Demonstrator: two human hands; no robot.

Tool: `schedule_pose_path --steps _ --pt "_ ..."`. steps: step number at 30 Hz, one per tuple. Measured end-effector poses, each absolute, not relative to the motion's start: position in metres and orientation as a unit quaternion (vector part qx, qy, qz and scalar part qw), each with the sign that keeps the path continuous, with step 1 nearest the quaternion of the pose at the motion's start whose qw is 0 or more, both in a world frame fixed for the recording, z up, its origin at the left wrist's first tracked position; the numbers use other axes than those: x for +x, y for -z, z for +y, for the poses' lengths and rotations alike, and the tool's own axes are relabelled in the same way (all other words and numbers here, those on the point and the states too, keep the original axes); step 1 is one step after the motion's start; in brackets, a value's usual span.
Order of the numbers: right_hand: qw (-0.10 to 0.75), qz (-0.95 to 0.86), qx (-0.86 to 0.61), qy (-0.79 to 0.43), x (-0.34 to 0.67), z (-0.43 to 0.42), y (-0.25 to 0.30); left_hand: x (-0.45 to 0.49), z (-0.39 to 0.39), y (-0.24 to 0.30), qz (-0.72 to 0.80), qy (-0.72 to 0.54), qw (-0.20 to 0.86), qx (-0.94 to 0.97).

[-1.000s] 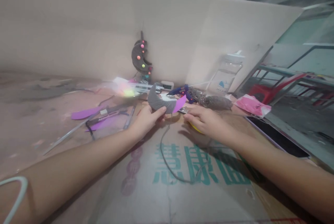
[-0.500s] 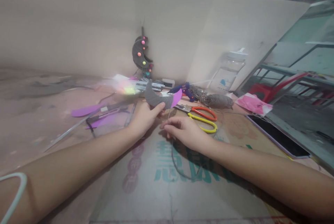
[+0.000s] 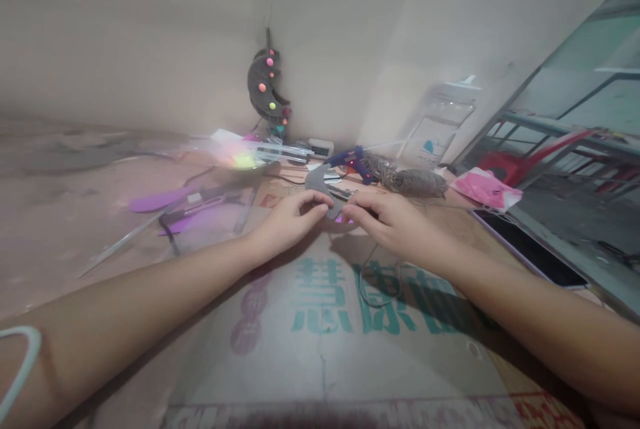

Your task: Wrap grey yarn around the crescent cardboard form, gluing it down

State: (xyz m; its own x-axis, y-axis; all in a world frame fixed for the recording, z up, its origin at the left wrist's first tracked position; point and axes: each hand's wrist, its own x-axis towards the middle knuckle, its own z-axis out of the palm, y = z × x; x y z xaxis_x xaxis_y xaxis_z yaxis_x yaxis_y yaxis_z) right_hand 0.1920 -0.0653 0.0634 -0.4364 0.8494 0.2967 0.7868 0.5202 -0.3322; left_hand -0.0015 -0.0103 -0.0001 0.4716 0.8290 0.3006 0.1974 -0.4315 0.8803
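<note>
A purple crescent-shaped piece wound with grey yarn (image 3: 317, 180) is held over the cardboard in the head view. My left hand (image 3: 293, 222) is closed on it, thumb and fingers pinching its lower edge. Against its bare purple end my right hand (image 3: 385, 216) is closed in a pinch, apparently on the grey yarn. A loose loop of that yarn (image 3: 373, 304) hangs below the right hand onto the cardboard. Metal jaws of a cutting tool (image 3: 340, 193) show between the hands; my right hand hides its handles.
Behind the hands lie a blue glue gun (image 3: 356, 164) and a grey yarn skein (image 3: 414, 182). A decorated grey crescent (image 3: 263, 86) stands near the wall. A phone (image 3: 530, 248) and pink packet (image 3: 487, 189) are at right, purple pieces (image 3: 160, 200) at left, a clear bottle (image 3: 440, 126) behind.
The crescent has turned so its purple end points down toward the right hand. My right hand has moved up and right, now covering the tool's orange and yellow handles.
</note>
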Motion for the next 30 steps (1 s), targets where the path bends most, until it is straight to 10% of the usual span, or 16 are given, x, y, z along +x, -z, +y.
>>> schedule_pose_path --steps 30 --pt "0.356 -0.689 -0.576 -0.258 0.252 -0.057 -0.047 -0.002 -0.027 -0.011 0.345 -0.369 0.307 0.806"
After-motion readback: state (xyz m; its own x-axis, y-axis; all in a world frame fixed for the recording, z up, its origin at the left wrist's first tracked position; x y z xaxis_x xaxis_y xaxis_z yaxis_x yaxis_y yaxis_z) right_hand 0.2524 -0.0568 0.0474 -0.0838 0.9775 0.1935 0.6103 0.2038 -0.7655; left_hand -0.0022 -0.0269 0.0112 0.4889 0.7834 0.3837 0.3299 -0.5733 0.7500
